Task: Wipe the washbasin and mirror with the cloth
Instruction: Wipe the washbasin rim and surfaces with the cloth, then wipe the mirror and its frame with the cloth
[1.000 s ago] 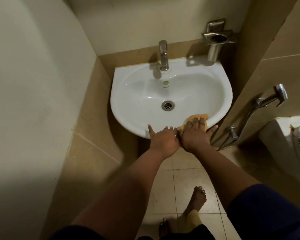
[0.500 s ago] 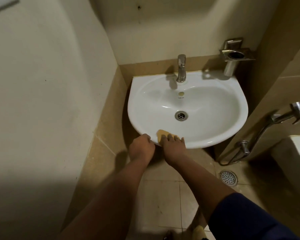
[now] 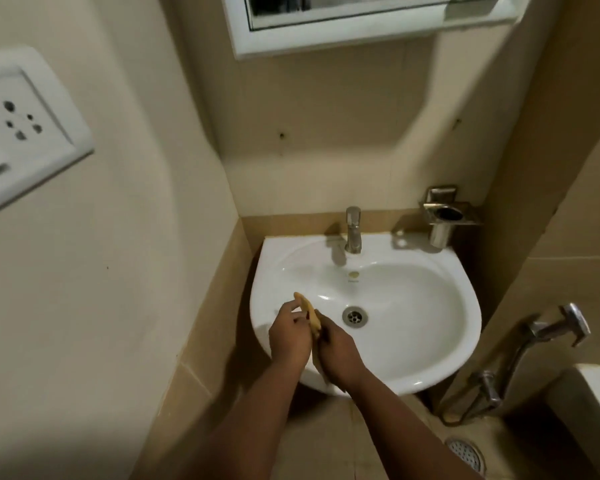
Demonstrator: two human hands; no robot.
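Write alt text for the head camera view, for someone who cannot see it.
Two bare hands, left hand and right hand, hold a yellow cloth between them over the front left rim of a white washbasin. A mirror hangs above.

I see a small mark on washbasin (image 3: 430,358) rear wall under overflow hole, too blurred to read; no other txt legible.

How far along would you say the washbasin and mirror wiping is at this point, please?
Done: cannot tell; the washbasin looks white and glossy. In hand: the yellow cloth is held between the left hand and right hand, lifted over the basin's front-left rim. Left: the mirror above is untouched right now.
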